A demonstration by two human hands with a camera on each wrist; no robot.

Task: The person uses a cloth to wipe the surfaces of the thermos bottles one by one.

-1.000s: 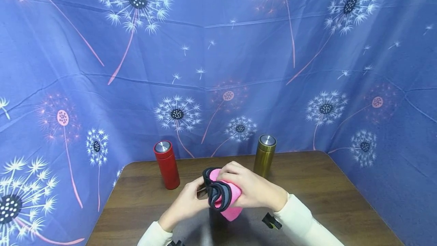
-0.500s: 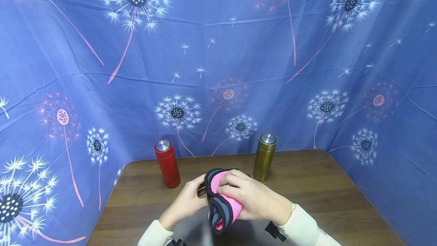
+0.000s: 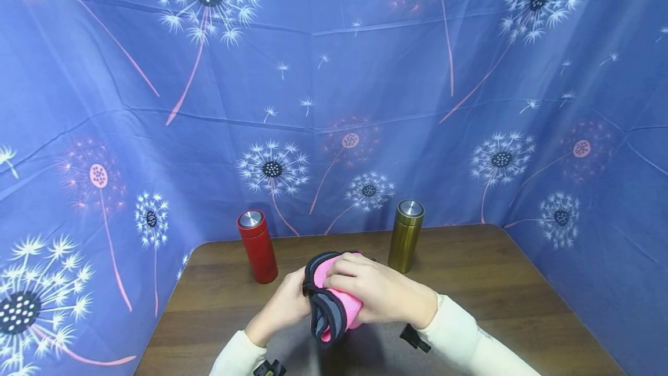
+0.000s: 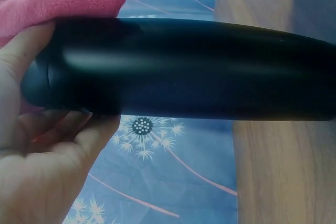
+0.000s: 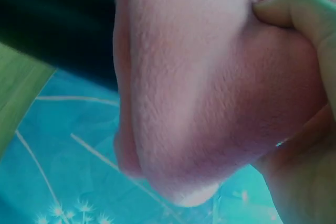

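Observation:
A black cylindrical bottle (image 4: pixel 184 72) fills the middle of the left wrist view. My left hand (image 3: pixel 289 304) grips it near one end, thumb on one side and fingers on the other. A folded cloth (image 3: pixel 348 305), pink with a grey side and black edging, covers that end of the bottle. My right hand (image 3: pixel 383 290) holds the cloth from the right, and its thumb presses into the pink fabric (image 5: pixel 184 77) in the right wrist view. From the head, cloth and hands hide most of the bottle.
On the brown wooden table (image 3: pixel 485 283), a red bottle (image 3: pixel 259 251) with a silver-topped lid stands at the back left. A gold bottle (image 3: pixel 405 239) stands at the back right. Behind and beside the table hangs a blue dandelion-print curtain (image 3: pixel 323 91).
The cloth has turned against the bottle's end, and its hanging pink corner no longer shows. My right hand shifted right and then back left with it. The red and gold bottles stay standing.

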